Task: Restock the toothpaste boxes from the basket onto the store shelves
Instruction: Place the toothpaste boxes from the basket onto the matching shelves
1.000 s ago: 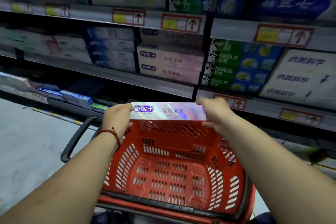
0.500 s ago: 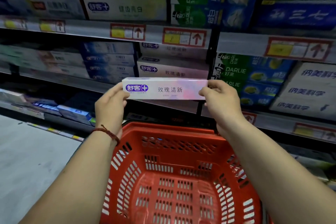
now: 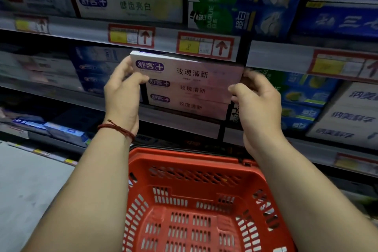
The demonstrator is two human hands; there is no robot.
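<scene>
you held a long pale pink cardboard toothpaste box with a purple logo [image 3: 190,70] by its two short ends, level and lengthwise, right at the front of the middle shelf [image 3: 180,117]. your left hand [image 3: 122,96] wrapped the logo end, thumb lying across the lower front edge and the fingers tucked behind it. your right hand [image 3: 257,106] cupped the far end, thumb pointing inward under the box's lower corner and the fingertips [image 3: 250,72] pressed on the end face; both hands were closed on the box rather than spread. a thin red braided cord bracelet [image 3: 117,129] sat round your left wrist.

the box sat directly over two matching pink boxes [image 3: 190,98] already stacked on that shelf, its lower edge meeting the upper one of them; whether its weight was resting on the stack or in your hands could not be told. its top edge came just beneath a red-framed price tag with a yellow panel and an up arrow [image 3: 205,47] on the shelf rail above. to the right of the stack stood green and blue darlie boxes [image 3: 300,98], to the left a blurred row of blue boxes [image 3: 92,71].

below your forearms the red slotted plastic shopping basket [image 3: 194,200] showed a bare floor, with no boxes visible in the part you could see.
</scene>
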